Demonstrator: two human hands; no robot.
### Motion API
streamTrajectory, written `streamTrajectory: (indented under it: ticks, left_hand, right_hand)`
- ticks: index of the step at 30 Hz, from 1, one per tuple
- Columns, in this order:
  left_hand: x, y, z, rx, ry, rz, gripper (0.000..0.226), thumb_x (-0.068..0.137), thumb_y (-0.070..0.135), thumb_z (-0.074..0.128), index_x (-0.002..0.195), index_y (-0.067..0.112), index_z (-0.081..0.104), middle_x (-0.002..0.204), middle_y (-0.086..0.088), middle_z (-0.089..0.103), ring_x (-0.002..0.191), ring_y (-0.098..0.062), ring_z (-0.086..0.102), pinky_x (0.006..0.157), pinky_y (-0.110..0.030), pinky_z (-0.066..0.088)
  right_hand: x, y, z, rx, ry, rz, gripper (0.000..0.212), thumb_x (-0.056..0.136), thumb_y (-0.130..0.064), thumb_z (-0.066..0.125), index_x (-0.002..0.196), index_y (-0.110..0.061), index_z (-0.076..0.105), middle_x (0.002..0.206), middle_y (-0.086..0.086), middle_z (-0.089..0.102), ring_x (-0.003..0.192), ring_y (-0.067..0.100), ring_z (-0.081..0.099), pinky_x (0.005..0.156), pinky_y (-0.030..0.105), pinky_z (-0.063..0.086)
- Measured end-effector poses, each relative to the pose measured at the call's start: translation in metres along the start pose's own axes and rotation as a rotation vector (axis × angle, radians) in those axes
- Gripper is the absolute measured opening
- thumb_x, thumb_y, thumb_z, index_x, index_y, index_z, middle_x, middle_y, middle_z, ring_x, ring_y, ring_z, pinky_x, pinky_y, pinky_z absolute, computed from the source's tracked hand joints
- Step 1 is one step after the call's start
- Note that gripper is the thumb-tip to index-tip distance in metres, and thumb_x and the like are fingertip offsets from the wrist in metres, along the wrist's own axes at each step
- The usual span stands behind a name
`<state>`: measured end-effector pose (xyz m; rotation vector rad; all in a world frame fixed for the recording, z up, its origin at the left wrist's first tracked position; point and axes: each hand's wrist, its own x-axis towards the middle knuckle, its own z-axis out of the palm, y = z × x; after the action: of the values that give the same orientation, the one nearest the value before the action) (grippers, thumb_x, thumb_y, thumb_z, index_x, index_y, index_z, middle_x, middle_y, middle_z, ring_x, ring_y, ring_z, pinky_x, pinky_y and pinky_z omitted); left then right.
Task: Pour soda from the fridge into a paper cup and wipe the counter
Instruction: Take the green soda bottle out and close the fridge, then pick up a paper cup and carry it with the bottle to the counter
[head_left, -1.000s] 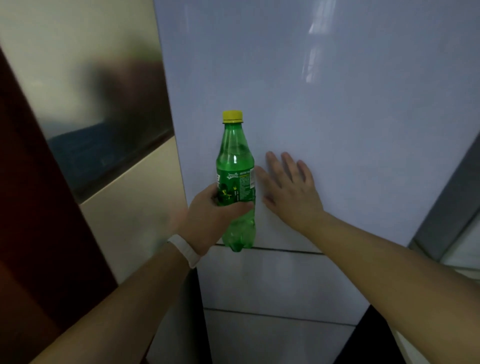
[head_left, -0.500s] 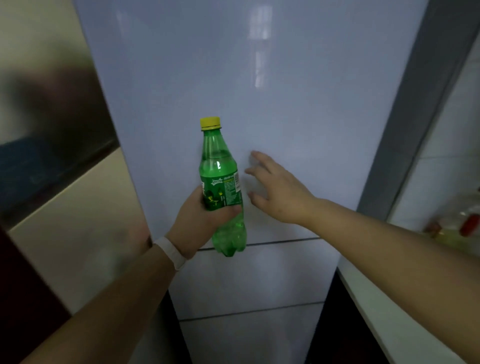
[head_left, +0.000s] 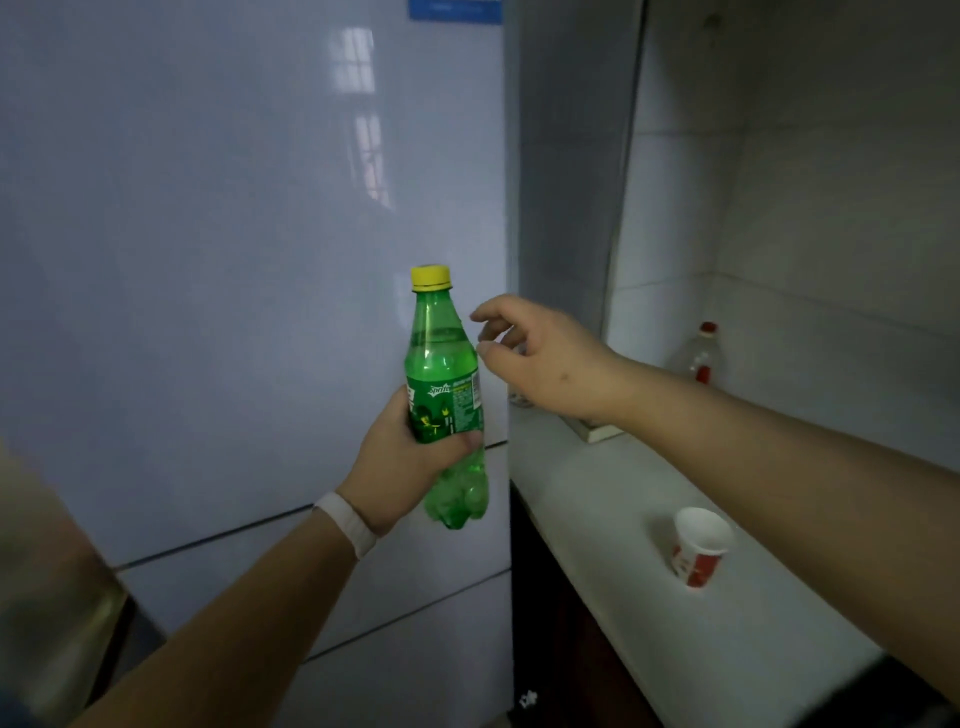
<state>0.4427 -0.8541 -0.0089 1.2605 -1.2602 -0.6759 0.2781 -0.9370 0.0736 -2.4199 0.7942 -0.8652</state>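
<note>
Left hand (head_left: 402, 462): wrapped round the lower label of the Sprite bottle (head_left: 448, 395); thumb on the near side, fingers behind, mostly hidden; white wristband (head_left: 345, 524) on the wrist
Sprite bottle: green plastic, upright w/ slight tilt; yellow cap (head_left: 430, 276) on; liquid up to abt the shoulder; held in front of the fridge door (head_left: 208, 260), not touching it as far as I can tell
Right hand (head_left: 545, 358): in the air just right of the bottle's neck; holds nothing; fingers loosely curled, thumb and forefinger apart; fingertips near the bottle, w/ a small gap
Fridge door: pale, glossy, shut; window reflection on upper part; blue sticker (head_left: 456, 11) at top edge; horiz. seams of lower drawers below the bottle
Table (head_left: 613, 509): white top, right of the fridge, running toward the tiled wall (head_left: 805, 208); dark cabinet front under it
Paper cup (head_left: 698, 551): white w/ red print; stands on the table, mouth up, well apart from the bottle, just under the right forearm in view; looks empty
Clear bottle (head_left: 698, 353): red cap, red label; at the far end of the table by the wall; blurred
Flat pale object (head_left: 597, 430): on the table, partly hidden behind right wrist; can't tell what it is
</note>
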Motion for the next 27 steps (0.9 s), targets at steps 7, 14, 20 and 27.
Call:
streamTrajectory:
  ticks: [7,14,20,27]
  left_hand:
    - [0.007,-0.013,0.098,-0.020,-0.097,-0.028,0.049,0.070,0.009,0.085,0.112,0.015,0.061,0.101,-0.004,0.073,0.094,-0.023,0.071,0.078,-0.035,0.059]
    - [0.017,-0.043,0.179,0.009,-0.205,-0.054,0.038,0.076,0.004,0.081,0.103,0.023,0.063,0.095,-0.001,0.074,0.087,-0.015,0.071,0.074,-0.029,0.058]
    - [0.043,-0.087,0.229,0.042,-0.326,-0.092,0.036,0.076,-0.004,0.077,0.109,0.006,0.065,0.094,-0.004,0.073,0.081,-0.008,0.070,0.067,-0.020,0.054]
    - [0.096,-0.167,0.268,0.086,-0.403,-0.178,0.049,0.071,0.012,0.085,0.115,0.013,0.065,0.106,-0.004,0.073,0.094,-0.017,0.070,0.078,-0.035,0.059]
  right_hand:
    - [-0.084,0.095,-0.044,-0.050,0.079,0.236,0.037,0.094,-0.034,0.056,0.129,-0.022,0.053,0.106,-0.009,0.061,0.094,0.008,0.058,0.083,0.026,0.048]
    - [-0.164,0.190,-0.061,0.016,0.092,0.527,0.035,0.092,-0.036,0.057,0.126,-0.024,0.055,0.112,-0.006,0.061,0.094,0.010,0.058,0.087,0.031,0.049]
    - [-0.210,0.264,-0.045,0.023,0.070,0.735,0.037,0.093,-0.038,0.056,0.127,-0.025,0.052,0.115,-0.006,0.057,0.095,0.011,0.056,0.078,0.024,0.042]
    - [-0.237,0.345,0.000,0.051,0.090,0.974,0.054,0.088,-0.038,0.065,0.133,-0.016,0.046,0.115,-0.001,0.052,0.091,0.014,0.054,0.080,0.025,0.042]
